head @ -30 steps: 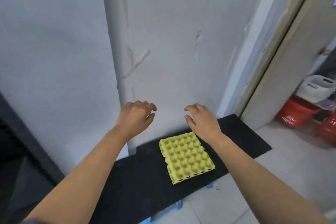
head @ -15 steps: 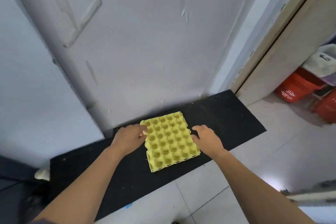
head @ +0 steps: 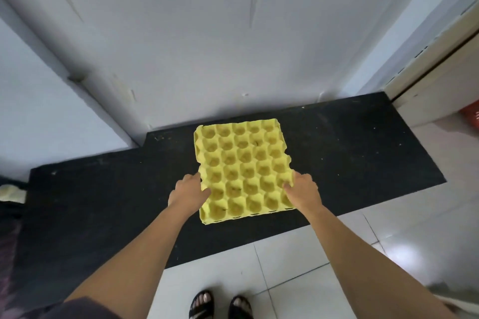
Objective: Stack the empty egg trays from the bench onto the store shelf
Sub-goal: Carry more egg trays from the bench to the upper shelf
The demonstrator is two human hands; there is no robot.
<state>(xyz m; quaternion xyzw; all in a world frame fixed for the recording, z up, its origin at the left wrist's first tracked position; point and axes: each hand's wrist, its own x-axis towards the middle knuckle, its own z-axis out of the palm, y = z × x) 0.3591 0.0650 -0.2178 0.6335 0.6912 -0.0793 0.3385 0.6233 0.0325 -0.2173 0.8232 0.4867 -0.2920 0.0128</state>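
Head view: half a second ago the hands only met the side edges of the egg tray [head: 243, 171], the left one high up its edge. Now both sit lower, near the corners closest to the person. The left hand [head: 186, 193] grips the tray's 8 o'clock edge with its thumb hooked over the rim. The right hand [head: 303, 190] grips the 4 o'clock edge the same way. The fingers of both go under the tray and are hidden. A second ago both hands hung open in the air above it. The camera has also tipped further down, so two feet in black sandals [head: 204, 304] now show at 6 o'clock on the white floor tiles [head: 298, 280].

The tray lies on the black surface [head: 363, 153], about midway along it, with its far edge close to the grey wall [head: 233, 46] at 12 o'clock. I cannot tell whether its near edge has left the surface. It is bright yellow moulded pulp, five cups across and six deep, and all are empty. A few cups hold small dark specks. Its long sides are scalloped, and short slots run along the near rim. A red basket [head: 470, 114] peeks in at 3 o'clock.
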